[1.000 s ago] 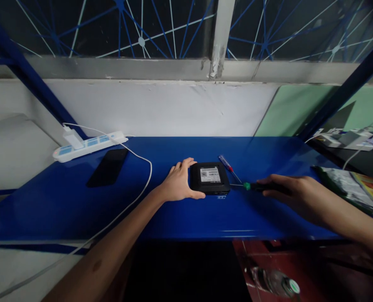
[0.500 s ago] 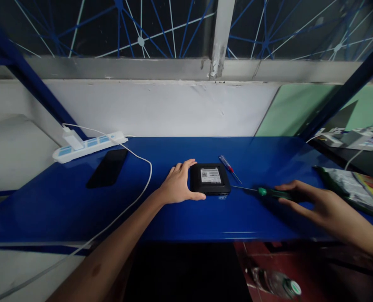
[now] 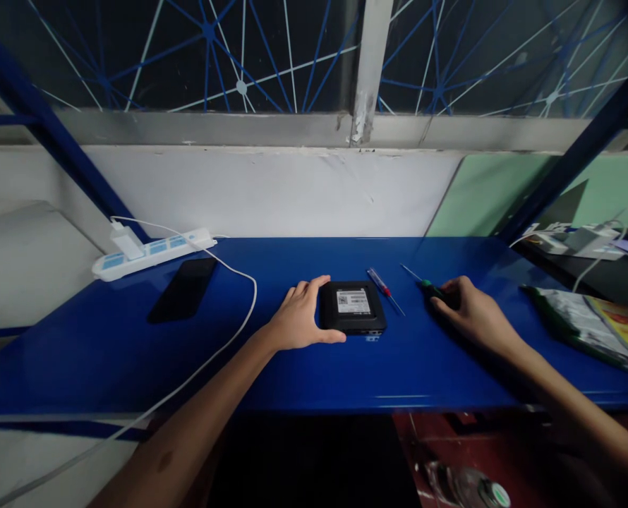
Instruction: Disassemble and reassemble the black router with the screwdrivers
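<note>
A flat black box (image 3: 329, 307), with a white printed label (image 3: 353, 302) on top and ports along its near side, lies on the blue table. My left hand (image 3: 303, 315) grips its left side, thumb at the near corner and fingers at the far one. My right hand (image 3: 470, 307) is closed round the dark handle of a screwdriver (image 3: 427, 283) with a green collar. Its shaft points away and to the left, low over the table; contact with the surface cannot be made out. Between box and hand lies a smaller screwdriver (image 3: 380, 282) with a clear and red handle.
On the left are a white power strip (image 3: 134, 264) with a charger, a black phone (image 3: 183, 289) and a white cable (image 3: 213, 358) crossing the table. A shiny packet (image 3: 583, 321) lies at the right. A plastic bottle (image 3: 467, 487) is below the table's front edge (image 3: 335, 408).
My right hand has moved left and away from me with the green-collared screwdriver, whose tip has left the box's near right corner and now points farther back. My left hand stays on the box.
</note>
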Demonstrator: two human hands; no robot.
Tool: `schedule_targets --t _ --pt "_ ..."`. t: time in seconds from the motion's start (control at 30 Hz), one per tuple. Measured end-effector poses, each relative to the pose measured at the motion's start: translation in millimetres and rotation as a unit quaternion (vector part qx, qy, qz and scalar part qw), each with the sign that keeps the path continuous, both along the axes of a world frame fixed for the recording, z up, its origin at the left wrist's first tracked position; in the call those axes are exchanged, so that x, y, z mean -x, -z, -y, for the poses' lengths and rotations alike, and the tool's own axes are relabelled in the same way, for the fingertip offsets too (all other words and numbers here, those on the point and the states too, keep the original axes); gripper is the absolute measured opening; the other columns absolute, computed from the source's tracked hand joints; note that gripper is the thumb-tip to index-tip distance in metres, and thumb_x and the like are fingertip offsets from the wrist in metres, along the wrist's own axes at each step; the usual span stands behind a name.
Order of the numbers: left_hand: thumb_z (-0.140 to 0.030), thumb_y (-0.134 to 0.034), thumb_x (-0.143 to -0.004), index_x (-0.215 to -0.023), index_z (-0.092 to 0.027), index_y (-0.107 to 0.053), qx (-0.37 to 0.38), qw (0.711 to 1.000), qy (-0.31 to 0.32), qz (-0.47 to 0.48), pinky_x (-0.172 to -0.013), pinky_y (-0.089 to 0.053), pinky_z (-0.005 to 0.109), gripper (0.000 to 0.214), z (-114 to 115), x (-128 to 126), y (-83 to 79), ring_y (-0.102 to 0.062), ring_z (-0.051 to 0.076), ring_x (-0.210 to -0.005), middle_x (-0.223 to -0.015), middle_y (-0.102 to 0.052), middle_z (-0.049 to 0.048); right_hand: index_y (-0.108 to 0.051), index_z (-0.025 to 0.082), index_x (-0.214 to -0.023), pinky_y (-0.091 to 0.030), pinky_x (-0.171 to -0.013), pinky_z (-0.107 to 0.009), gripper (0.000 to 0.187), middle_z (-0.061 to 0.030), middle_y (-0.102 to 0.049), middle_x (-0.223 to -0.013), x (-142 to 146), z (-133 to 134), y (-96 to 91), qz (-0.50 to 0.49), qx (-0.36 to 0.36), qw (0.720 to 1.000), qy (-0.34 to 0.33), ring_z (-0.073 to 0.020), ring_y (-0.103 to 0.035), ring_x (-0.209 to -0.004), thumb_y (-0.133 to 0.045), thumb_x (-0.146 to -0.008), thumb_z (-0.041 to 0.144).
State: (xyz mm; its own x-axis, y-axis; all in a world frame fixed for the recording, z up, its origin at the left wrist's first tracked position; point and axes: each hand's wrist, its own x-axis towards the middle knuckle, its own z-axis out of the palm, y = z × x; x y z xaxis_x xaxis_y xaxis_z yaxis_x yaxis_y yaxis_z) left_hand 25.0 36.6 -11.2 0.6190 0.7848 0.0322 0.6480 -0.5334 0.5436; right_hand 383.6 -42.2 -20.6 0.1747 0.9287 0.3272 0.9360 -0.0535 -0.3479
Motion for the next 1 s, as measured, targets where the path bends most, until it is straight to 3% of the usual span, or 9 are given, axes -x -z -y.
schedule_targets --t 0.13,0.2,0.27,0.33,0.4,0.53,0.73,1.0 --pt "-0.076 -0.072 -0.061 -0.156 -0.024 -0.02 0.007 1.0 -0.007 0.0 -0.106 -0.036 0.062 0.12 1.0 0.3 -1.1 -0.037 0.047 -0.137 -0.152 -0.039 0.0172 -0.057 0.012 -0.105 -0.053 -0.079 -0.043 0.044 -0.0179 -0.065 -0.095 8.0 -20.7 2.2 0.091 -0.034 0.995 0.013 -0.032 -0.065 -0.09 -0.056 -0.089 0.053" --pt "-0.076 -0.072 -0.061 -0.156 -0.022 -0.022 0.008 1.0 -0.01 0.001 -0.106 -0.036 0.062 0.12 1.8 -0.3 -1.8 -0.038 0.047 -0.135 -0.15 -0.041 0.0178 -0.059 0.008 -0.111 -0.051 -0.086 -0.048 0.048 -0.0228 -0.063 -0.101 19.3 -29.7 -7.0 0.142 -0.078 0.987 0.019 -0.0363 -0.062 -0.097 -0.052 -0.092 0.052" --pt "-0.076 -0.072 -0.061 -0.156 -0.022 -0.023 0.006 1.0 -0.011 0.003 -0.105 -0.036 0.062 0.119 2.7 -1.0 -2.5 -0.039 0.047 -0.134 -0.148 -0.043 0.0182 -0.059 0.008 -0.114 -0.049 -0.091 -0.047 0.045 -0.0232 -0.063 -0.106 37.9 -39.9 -21.4 0.133 -0.102 0.986 -0.012 -0.0349 -0.061 -0.102 -0.045 -0.097 0.046" --pt "-0.076 -0.072 -0.062 -0.155 -0.023 -0.023 0.002 1.0 -0.01 0.005 -0.106 -0.036 0.061 0.118 3.7 -1.5 -2.9 -0.039 0.045 -0.134 -0.148 -0.043 0.0181 -0.061 0.012 -0.112 -0.05 -0.086 -0.041 0.038 -0.0177 -0.067 -0.103 61.7 -50.8 -36.3 0.078 -0.067 0.992 -0.072 -0.0295 -0.064 -0.096 -0.044 -0.098 0.042" --pt "-0.073 -0.073 -0.064 -0.154 -0.023 -0.022 -0.005 1.0 -0.009 0.007 -0.107 -0.035 0.06 0.115 4.4 -1.7 -2.5 -0.038 0.044 -0.136 -0.149 -0.042 0.0179 -0.063 0.015 -0.111 -0.05 -0.084 -0.037 0.035 -0.0149 -0.07 -0.104 85.8 -60.8 -46.2 0.049 0.019 0.991 -0.121 -0.0254 -0.067 -0.092 -0.044 -0.099 0.041" --pt "-0.067 -0.076 -0.065 -0.153 -0.023 -0.024 -0.02 1.0 -0.012 0.006 -0.109 -0.034 0.058 0.111 4.2 -1.7 0.2 -0.04 0.042 -0.135 -0.149 -0.042 0.0177 -0.068 0.016 -0.091 -0.047 -0.07 -0.036 0.042 -0.0141 -0.072 -0.09 118.6 -72.5 -45.2 0.054 0.068 0.988 -0.128 -0.0245 -0.068 -0.076 -0.044 -0.097 0.05" --pt "-0.064 -0.077 -0.065 -0.15 -0.024 -0.028 -0.035 0.999 0.004 0.01 -0.105 -0.037 0.056 0.106 4.9 -2.0 -0.2 -0.043 0.041 -0.131 -0.147 -0.045 0.0156 -0.068 0.015 -0.085 -0.044 -0.066 -0.037 0.052 -0.0168 -0.074 -0.086 125.9 -75.1 -31.5 0.048 0.088 0.991 -0.092 -0.0288 -0.07 -0.078 -0.038 -0.098 0.056" --pt "-0.066 -0.078 -0.064 -0.143 -0.028 -0.041 -0.05 0.998 0.037 0.022 -0.107 -0.035 0.056 0.095 4.4 -1.4 -0.7 -0.041 0.04 -0.133 -0.152 -0.045 0.009 -0.069 0.015 -0.072 -0.044 -0.064 -0.04 0.073 -0.0211 -0.073 -0.078 124.4 -74.1 -33.8 0.035 0.119 0.989 -0.083 -0.0328 -0.07 -0.073 -0.025 -0.096 0.068"
